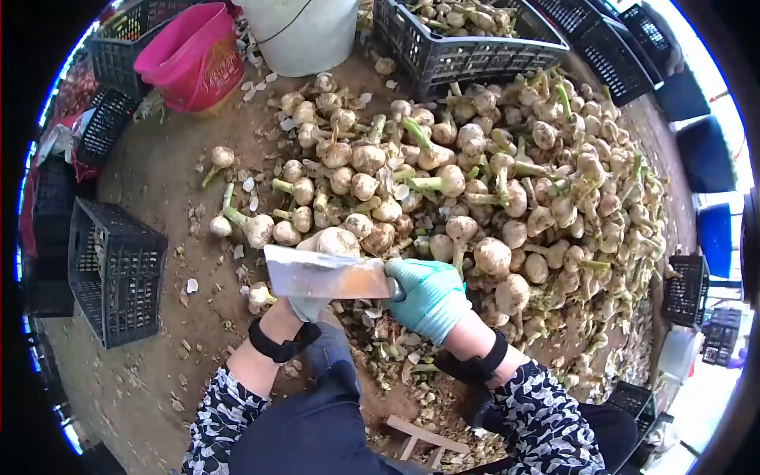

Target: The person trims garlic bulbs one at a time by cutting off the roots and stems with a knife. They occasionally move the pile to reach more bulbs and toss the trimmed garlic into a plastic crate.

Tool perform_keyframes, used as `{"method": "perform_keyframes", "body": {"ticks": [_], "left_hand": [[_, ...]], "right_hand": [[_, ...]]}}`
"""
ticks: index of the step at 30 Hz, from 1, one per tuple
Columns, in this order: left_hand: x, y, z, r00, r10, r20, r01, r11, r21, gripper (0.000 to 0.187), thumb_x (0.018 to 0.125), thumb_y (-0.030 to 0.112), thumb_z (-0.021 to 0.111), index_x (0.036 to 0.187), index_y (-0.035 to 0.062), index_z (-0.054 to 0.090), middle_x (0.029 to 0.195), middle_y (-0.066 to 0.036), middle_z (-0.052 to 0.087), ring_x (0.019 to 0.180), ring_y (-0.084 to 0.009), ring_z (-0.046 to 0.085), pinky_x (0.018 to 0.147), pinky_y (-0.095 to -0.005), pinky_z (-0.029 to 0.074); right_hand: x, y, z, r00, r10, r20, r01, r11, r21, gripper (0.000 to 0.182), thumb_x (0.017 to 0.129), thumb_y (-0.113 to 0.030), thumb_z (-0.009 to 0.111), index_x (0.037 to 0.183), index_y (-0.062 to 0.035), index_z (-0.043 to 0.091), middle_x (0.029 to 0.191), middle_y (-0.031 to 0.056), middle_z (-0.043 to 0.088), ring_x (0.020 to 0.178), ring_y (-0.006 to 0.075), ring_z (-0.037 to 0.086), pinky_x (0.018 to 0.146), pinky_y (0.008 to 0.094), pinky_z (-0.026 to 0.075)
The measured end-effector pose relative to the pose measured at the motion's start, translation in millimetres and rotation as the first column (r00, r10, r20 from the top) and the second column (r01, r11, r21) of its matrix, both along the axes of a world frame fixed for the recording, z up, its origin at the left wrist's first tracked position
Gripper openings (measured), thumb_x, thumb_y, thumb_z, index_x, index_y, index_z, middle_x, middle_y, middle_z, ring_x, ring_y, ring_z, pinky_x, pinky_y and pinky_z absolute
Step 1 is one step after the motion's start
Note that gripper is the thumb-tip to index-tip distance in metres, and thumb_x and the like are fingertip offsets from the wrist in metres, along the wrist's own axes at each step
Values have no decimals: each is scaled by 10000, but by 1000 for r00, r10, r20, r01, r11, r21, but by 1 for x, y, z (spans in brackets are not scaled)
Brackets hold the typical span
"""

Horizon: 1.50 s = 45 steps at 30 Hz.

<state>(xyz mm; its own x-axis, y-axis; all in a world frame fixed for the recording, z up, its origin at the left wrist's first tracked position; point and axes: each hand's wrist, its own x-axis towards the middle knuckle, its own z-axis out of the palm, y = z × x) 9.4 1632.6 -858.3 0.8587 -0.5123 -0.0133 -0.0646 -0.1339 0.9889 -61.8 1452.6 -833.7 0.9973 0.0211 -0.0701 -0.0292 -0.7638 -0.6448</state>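
Cleaver (339, 277) — crosswise, blade (305, 271) leftward

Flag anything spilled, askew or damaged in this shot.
Nothing clearly damaged. A stray bulb lies apart, left of the main heap, and pale peel scraps litter the floor: untidy, but possibly normal work debris. The black crate at mid-left looks askew; fisheye distortion may explain it.

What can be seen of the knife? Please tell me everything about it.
The knife has a wide, nearly rectangular blade that looks like shiny grey metal, with an orange-brown patch toward the handle; whether reflection or stain, I cannot tell. The gloved right grip is closed around the handle, hiding most of it. The blade points to the person's left, partly hiding the left grip and a pale bulb. Whether it touches either is unclear.
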Motion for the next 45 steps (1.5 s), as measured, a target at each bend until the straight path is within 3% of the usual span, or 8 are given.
{"method": "perform_keyframes", "body": {"ticks": [14,15,18,20,22,24,28,45], "left_hand": [[-12,41,-21,874,51,-483,-69,997,-20,499,790,116,678,1230,3,470,1116,-106,572,982,-169,577,831,-312,489],[-14,48,-21,983,-118,140,98,985,142,542,761,105,703,1232,1,457,1099,-119,573,959,-172,586,814,-304,495],[-44,50,12,964,-35,264,33,999,12,764,665,117,781,1291,7,357,1015,-140,568,868,-221,612,761,-299,520],[-31,39,32,910,68,410,-54,998,-45,637,692,52,724,1246,18,413,972,-95,576,830,-184,607,752,-294,520],[-18,39,15,967,136,-216,-191,946,-260,413,760,156,672,1115,39,496,900,-70,595,754,-173,593,689,-301,497],[3,28,22,615,-70,-786,-546,681,-488,272,844,307,605,962,64,575,824,-58,615,675,-185,576,609,-310,458],[14,17,7,508,-58,-860,-681,584,-441,205,823,282,586,894,90,597,836,-79,625,730,-234,578,634,-321,474],[6,32,-12,472,-124,-873,-810,328,-486,276,818,250,562,994,38,580,973,-133,611,904,-272,570,795,-432,472]], "right_hand": [[-3,17,0,996,-15,92,7,997,80,86,699,-117,602,768,-86,561,694,141,573,655,365,577,559,417,459],[-2,13,-16,997,-15,75,16,1000,-19,90,703,-131,609,763,-86,560,697,139,577,658,358,585,565,408,469],[18,-19,-46,803,-215,-556,141,975,-173,179,786,-246,635,782,-75,580,707,132,623,614,304,605,550,368,483],[-6,-32,-59,912,-306,-271,285,952,-114,217,806,-288,654,792,-78,604,697,99,648,582,223,614,532,312,484],[-22,-3,-58,919,-257,-299,355,870,343,109,759,-128,723,800,-76,637,675,-6,612,599,84,541,559,250,476],[-28,33,-38,908,-174,-381,361,786,502,139,762,-187,725,783,-78,642,714,7,618,609,82,540,575,250,476],[-34,85,-35,907,-200,-370,420,464,780,170,765,-202,729,806,-54,656,690,26,636,626,88,564,589,257,483],[-33,128,-79,864,-448,-231,482,600,639,158,766,-149,704,853,-39,630,681,73,635,610,109,578,575,266,477]]}}
